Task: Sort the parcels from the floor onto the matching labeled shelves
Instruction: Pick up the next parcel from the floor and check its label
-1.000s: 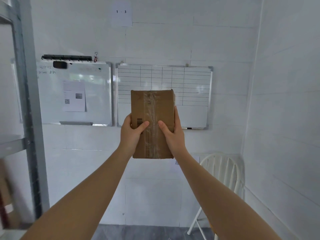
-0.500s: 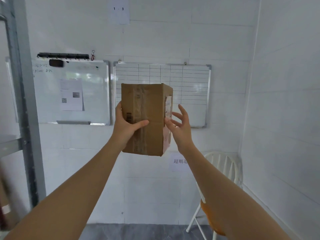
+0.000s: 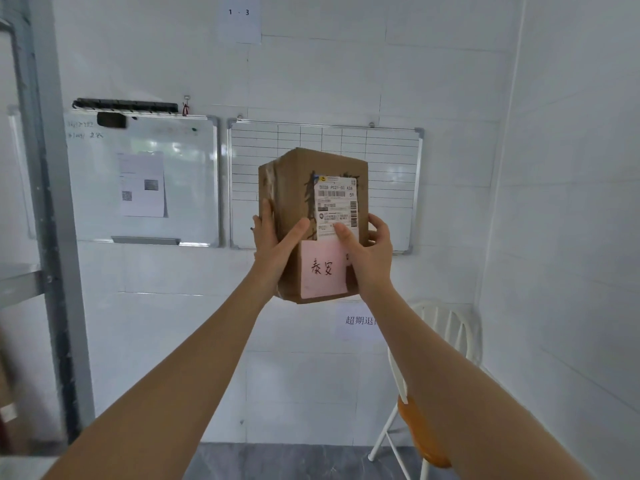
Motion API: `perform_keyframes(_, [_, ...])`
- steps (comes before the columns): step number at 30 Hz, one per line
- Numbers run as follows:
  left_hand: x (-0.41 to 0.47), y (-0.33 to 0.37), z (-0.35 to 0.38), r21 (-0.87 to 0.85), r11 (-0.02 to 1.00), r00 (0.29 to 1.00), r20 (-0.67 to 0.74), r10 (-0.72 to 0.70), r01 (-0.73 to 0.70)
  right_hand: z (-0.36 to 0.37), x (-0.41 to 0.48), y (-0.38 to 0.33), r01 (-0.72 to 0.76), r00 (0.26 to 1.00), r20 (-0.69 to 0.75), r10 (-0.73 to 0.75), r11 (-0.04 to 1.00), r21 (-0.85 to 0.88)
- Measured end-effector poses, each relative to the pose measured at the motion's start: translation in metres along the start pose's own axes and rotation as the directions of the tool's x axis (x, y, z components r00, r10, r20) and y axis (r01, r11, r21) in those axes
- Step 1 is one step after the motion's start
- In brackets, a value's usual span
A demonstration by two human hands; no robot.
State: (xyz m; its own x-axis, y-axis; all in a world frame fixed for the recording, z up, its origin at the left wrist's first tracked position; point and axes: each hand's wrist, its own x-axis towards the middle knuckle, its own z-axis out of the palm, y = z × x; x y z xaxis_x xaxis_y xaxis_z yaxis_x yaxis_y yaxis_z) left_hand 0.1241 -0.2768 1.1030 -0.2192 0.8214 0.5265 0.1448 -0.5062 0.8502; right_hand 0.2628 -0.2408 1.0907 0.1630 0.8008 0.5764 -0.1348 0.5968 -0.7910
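Observation:
I hold a brown cardboard parcel (image 3: 294, 188) upright at arm's length in front of the wall. Its face toward me carries a white shipping label (image 3: 336, 202) and, below it, a pink note (image 3: 322, 270) with handwritten characters. My left hand (image 3: 273, 240) grips the parcel's left side, thumb across the front. My right hand (image 3: 369, 251) grips the right side, thumb resting on the label's lower edge. A grey metal shelf upright (image 3: 52, 220) stands at the far left, with one shelf board (image 3: 19, 282) partly in view.
On the wall hang a whiteboard (image 3: 180, 178) with a pinned paper, a gridded board (image 3: 388, 161), and a sheet marked "1 - 3" (image 3: 239, 15). A white folding chair (image 3: 446, 337) with an orange seat stands at the lower right. The floor (image 3: 294, 462) is grey.
The parcel has been turned in my hands, so the taped face swung away and the labelled face with the pink note now faces me. My right hand, open a moment ago, has closed on it again.

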Motion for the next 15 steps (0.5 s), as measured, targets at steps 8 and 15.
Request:
perform_keyframes(8, [0.010,-0.006,-0.003,-0.322,0.946,0.989,0.148,-0.002,0.050,-0.015,0.004,-0.010,0.016,0.990,0.139,-0.013,1.000,-0.018])
perform_keyframes(15, [0.016,-0.009,0.005,-0.362,0.929,0.982,0.191,-0.008,0.078,-0.016,0.000,-0.003,0.012,0.971,0.235,-0.044,0.991,0.133])
